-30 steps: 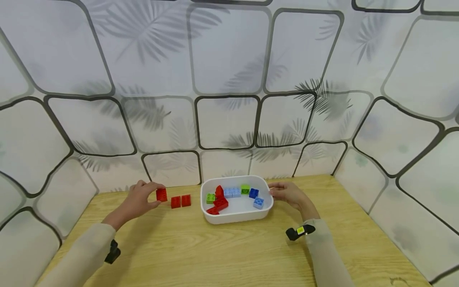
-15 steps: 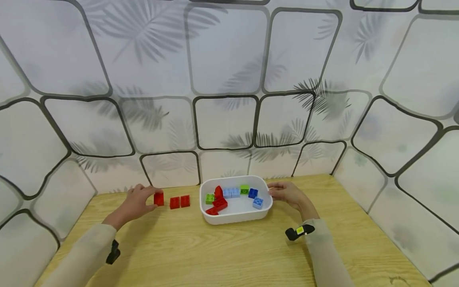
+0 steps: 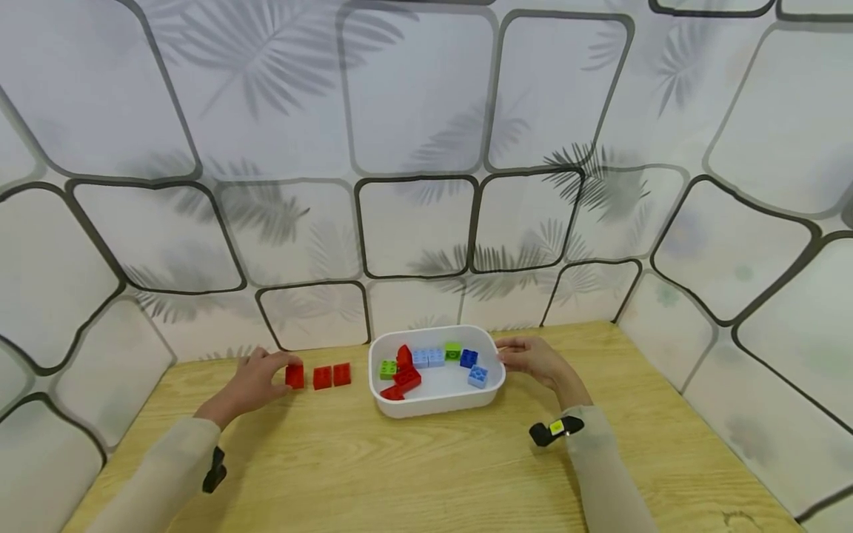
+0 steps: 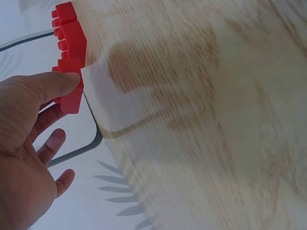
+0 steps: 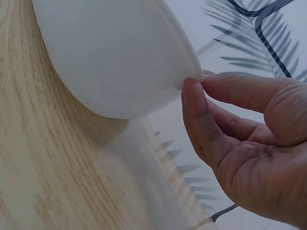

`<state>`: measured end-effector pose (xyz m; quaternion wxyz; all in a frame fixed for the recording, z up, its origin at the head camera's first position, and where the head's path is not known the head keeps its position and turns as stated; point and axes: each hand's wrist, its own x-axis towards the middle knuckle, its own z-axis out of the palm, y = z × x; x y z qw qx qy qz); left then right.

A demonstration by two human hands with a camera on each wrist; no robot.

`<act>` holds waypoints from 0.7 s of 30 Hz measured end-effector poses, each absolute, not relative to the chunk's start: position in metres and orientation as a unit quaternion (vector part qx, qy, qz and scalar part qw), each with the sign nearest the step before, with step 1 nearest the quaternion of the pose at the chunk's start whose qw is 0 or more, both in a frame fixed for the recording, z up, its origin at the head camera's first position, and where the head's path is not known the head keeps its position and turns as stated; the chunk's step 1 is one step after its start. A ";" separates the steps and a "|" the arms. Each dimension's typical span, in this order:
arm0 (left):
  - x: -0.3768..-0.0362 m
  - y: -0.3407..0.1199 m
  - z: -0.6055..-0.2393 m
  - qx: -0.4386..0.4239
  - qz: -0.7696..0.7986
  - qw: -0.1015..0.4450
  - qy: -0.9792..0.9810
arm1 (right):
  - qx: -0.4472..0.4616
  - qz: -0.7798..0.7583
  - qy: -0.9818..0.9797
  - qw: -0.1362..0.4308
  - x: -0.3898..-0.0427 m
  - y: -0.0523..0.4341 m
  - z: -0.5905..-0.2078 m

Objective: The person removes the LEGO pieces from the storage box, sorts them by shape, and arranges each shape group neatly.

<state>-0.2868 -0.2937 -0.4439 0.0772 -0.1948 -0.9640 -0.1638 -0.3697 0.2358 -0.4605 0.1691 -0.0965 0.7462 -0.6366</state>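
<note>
My left hand [image 3: 285, 369] holds a red brick [image 3: 295, 377] that stands on the wooden table, at the left end of a row with two more red bricks [image 3: 332, 375]. In the left wrist view my thumb [image 4: 57, 82] presses that red brick [image 4: 72, 96], and the other fingers lie spread below it. At the right end of a white tub [image 3: 436, 403], my right hand [image 3: 504, 356] pinches the rim. The right wrist view shows its thumb [image 5: 196, 110] under the edge of the tub [image 5: 120, 57]. Inside lie several red, green and blue bricks [image 3: 411, 379].
The wooden table [image 3: 413, 474] is boxed in by patterned white walls [image 3: 413, 148] at the back and on both sides. The row of bricks and the tub stand close to the back wall. Bare tabletop runs from them to the near edge.
My left hand has lowered the red brick from just above the table and set it down to the left of the other two. The right hand has stayed on the tub rim.
</note>
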 end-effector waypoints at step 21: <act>-0.297 -0.291 -0.456 -0.192 -0.190 0.044 -0.962 | -0.099 -0.631 0.749 0.173 -0.371 0.239 -0.463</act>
